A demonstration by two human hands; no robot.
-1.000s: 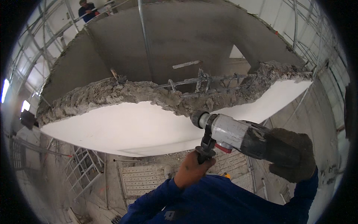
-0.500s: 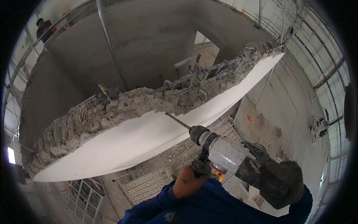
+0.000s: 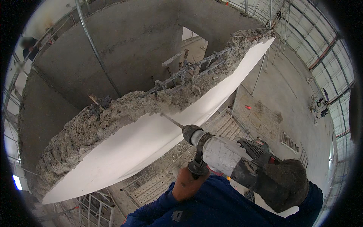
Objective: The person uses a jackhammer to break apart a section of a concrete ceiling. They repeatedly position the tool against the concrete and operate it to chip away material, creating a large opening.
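Observation:
A grey-and-black rotary hammer (image 3: 223, 153) angles up-left from the bottom right. My bare left hand (image 3: 189, 183) is closed round its black side handle, and my gloved right hand (image 3: 283, 181) grips the rear. The long bit (image 3: 172, 121) has its tip on the ragged boundary between broken concrete (image 3: 113, 115) along the wall top and the smooth white face (image 3: 121, 151) below it. Whether the tip has sunk in cannot be made out. Bent, crusted rebar (image 3: 181, 75) shows in a broken-out stretch of the wall top.
Grey walls (image 3: 132, 34) enclose a deep space with an opening (image 3: 193, 45). A steel pole (image 3: 94, 49) slants inside. A person (image 3: 29, 49) is at the far left railing. Perforated scaffold planks (image 3: 151, 189) lie below; a white metal frame (image 3: 94, 208) stands lower left, scaffolding at right.
The view has swung so the wall runs more steeply to the upper right. The hammer's bit, hidden a second ago, now shows against the wall. Both hands keep their grip.

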